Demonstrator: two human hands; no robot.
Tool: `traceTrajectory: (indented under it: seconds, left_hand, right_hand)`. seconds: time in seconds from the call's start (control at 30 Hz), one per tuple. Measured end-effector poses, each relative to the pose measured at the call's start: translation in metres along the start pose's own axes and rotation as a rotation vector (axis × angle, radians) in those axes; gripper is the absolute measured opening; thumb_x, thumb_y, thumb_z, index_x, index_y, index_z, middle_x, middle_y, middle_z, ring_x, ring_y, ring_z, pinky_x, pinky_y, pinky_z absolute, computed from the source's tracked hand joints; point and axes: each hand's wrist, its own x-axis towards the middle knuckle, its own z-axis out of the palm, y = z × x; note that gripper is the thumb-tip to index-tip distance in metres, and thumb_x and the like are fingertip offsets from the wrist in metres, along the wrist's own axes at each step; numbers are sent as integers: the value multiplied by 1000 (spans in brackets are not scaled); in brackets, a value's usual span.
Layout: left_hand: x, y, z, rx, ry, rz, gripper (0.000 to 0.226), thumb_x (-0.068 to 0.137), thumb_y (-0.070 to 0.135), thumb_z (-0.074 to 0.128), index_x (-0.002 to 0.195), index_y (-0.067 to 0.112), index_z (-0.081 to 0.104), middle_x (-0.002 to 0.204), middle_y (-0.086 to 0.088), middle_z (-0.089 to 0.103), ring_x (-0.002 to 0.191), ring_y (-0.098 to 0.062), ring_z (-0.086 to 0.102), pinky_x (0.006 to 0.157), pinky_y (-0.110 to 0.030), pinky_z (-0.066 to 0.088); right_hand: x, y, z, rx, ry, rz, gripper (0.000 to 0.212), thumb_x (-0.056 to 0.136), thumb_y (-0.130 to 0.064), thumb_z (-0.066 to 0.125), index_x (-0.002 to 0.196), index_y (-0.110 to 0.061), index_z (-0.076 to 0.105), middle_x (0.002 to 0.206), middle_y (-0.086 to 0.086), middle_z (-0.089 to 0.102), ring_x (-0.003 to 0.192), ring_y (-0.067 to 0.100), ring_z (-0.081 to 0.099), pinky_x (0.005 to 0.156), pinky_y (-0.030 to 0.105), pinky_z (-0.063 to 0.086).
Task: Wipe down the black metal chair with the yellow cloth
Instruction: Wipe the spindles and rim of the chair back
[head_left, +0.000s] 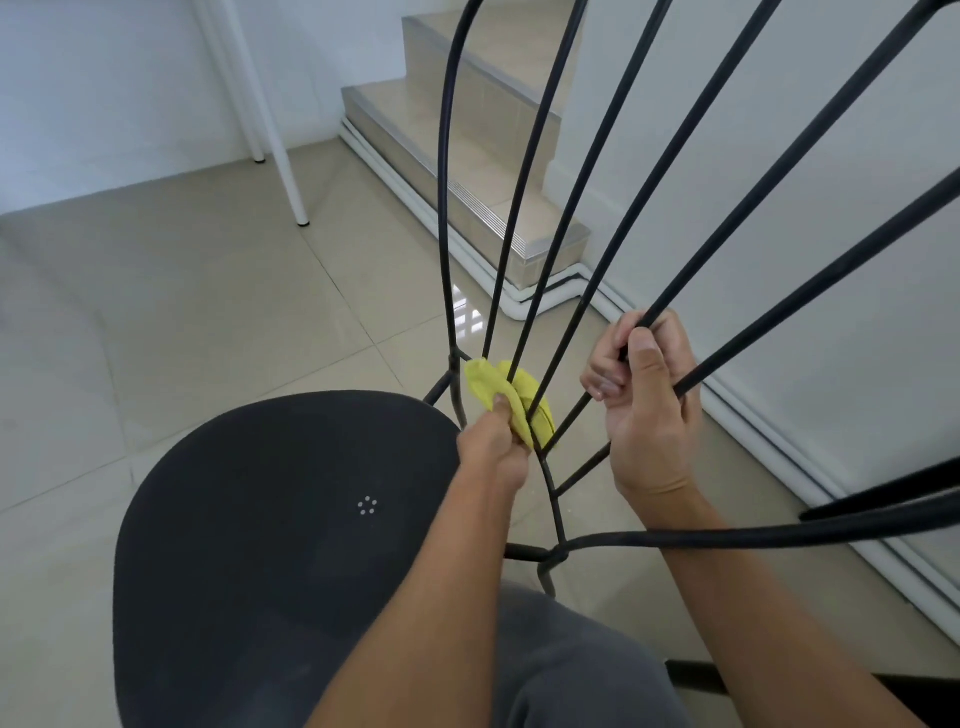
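The black metal chair (270, 519) fills the lower left with its round seat, and its thin back rods fan up to the right. My left hand (493, 447) is closed on the yellow cloth (511, 397), pressing it around the lower ends of the rods just behind the seat. To its right, my right hand (644, 395) is wrapped around one back rod, thumb on top, a little above where the rods meet the frame. Part of the cloth is hidden behind the rods and my fingers.
Beige tiled stairs (467, 156) rise beyond the chair back. White table legs (280, 156) stand at the upper left. A white wall with a skirting rail (779, 441) runs along the right. Glossy floor tiles (182, 312) lie to the left. My grey-trousered knee (571, 665) is below.
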Motion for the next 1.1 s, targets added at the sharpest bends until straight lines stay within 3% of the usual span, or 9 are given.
traceTrajectory:
  seconds: [0.1,0.23,0.43,0.57,0.73,0.9,1.0,1.1]
  left_hand:
    - [5,16,9,-43,39,32,27,96,12,61,118,-1,57,114,-20,67,98,-31,67,81,-46,56]
    - [-12,-6,-1,52,38,12,25,96,14,60,116,-1,61,105,-17,70,94,-28,69,92,-47,55]
    - [17,36,15,-112,55,79,31,94,15,64,121,2,58,105,-16,70,95,-30,69,88,-51,55]
    - [18,27,13,-64,83,74,28,93,17,66,117,4,59,93,-12,69,82,-26,68,82,-49,57]
    - [34,48,18,-120,107,102,22,92,17,68,106,2,59,105,-18,70,92,-31,70,83,-51,57]
    - [12,20,8,40,57,80,17,95,20,63,104,6,60,94,-12,69,82,-25,68,59,-38,54]
    - [-6,-11,-6,136,30,42,19,96,21,62,106,5,62,99,-14,71,88,-26,69,63,-35,56]
    - [-28,-36,-25,278,-23,2,20,97,24,60,96,5,68,93,-11,73,87,-24,70,78,-41,60]
  right_hand:
    - [1,1,-1,3,-2,-4,23,101,-10,29,85,-12,46,62,-4,37,53,16,31,53,30,32]
    - [1,3,-2,27,14,-14,22,101,-9,28,87,-10,45,62,0,35,53,16,31,53,30,32]
    - [1,2,-2,17,-8,-17,22,101,-10,28,87,-9,44,62,1,35,53,19,30,54,30,33]
    - [0,4,-3,28,3,-24,21,101,-10,28,88,-9,45,62,1,35,53,19,30,53,31,32]
    - [1,3,-3,23,-18,-20,21,100,-9,27,88,-9,45,63,-4,37,53,18,31,53,30,32]
    - [0,4,-4,31,5,-26,20,100,-9,28,87,-8,44,62,-2,36,52,19,30,53,30,31]
    - [0,3,-2,32,5,-15,20,101,-9,28,88,-9,44,62,-3,36,53,18,28,53,31,30]
    - [0,3,-2,37,8,-11,20,101,-9,29,87,-9,44,62,-3,36,52,18,28,52,30,30]
